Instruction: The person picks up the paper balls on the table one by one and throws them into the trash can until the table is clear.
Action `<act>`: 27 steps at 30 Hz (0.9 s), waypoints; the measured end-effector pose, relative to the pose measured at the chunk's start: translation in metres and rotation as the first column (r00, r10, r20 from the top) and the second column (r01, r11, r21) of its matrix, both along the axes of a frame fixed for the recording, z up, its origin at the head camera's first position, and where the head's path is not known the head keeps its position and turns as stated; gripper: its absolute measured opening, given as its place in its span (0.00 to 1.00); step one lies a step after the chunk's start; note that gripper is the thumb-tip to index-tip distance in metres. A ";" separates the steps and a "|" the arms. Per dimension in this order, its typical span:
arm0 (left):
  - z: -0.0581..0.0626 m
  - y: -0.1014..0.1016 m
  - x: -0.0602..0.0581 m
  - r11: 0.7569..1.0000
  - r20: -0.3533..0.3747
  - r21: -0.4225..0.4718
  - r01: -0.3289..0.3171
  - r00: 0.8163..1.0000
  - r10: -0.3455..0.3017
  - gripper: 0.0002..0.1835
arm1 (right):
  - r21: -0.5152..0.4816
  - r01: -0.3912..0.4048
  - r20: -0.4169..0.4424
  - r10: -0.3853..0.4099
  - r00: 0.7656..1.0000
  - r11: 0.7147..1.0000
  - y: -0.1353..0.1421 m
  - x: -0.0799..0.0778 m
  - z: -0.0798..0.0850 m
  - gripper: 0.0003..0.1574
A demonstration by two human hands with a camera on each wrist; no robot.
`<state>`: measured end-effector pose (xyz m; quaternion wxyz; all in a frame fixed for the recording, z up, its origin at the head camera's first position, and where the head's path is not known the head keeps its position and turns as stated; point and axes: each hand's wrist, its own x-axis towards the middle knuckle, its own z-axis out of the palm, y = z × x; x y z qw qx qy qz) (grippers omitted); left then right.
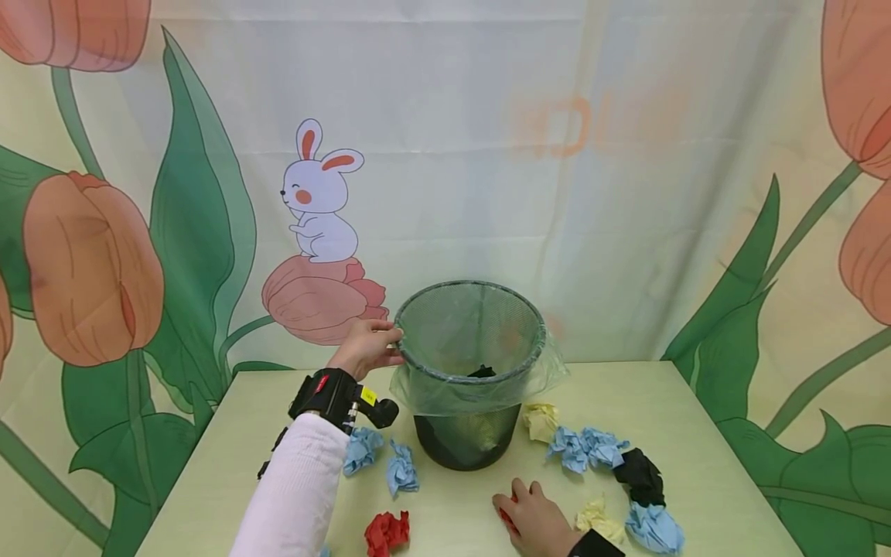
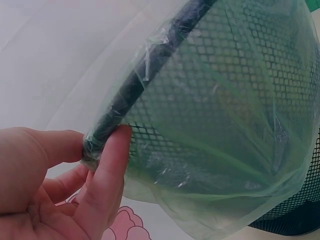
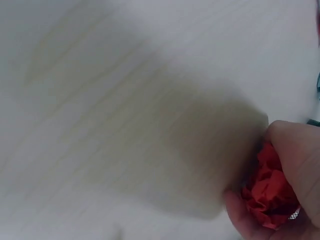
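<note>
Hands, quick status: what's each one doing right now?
Left hand: closed, pinching the bin rim and its plastic liner.
Right hand: closed, fingers curled around a red paper ball.

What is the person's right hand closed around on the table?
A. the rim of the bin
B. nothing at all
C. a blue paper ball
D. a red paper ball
D: in the right wrist view the right hand curls round a crumpled red paper ball, low over the table.

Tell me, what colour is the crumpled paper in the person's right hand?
Red. The paper ball sits gripped in the right hand, clearest in the right wrist view.
</note>
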<state>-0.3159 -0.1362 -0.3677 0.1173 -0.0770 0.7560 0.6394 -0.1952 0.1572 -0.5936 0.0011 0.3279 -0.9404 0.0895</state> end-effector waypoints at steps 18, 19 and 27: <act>0.003 -0.001 0.000 1.000 0.009 0.004 0.008 1.000 -0.008 0.25 | 0.055 -0.022 0.125 0.015 0.992 0.998 -0.002 -0.008 0.003 0.09; 0.003 0.000 0.000 1.000 0.008 0.005 0.006 1.000 -0.006 0.25 | 0.056 -0.017 0.143 0.009 0.990 0.998 -0.002 -0.009 0.004 0.09; 0.002 0.000 0.000 1.000 0.008 0.006 0.003 1.000 -0.003 0.24 | -0.007 -0.035 0.146 0.035 0.989 0.999 -0.003 -0.012 0.014 0.08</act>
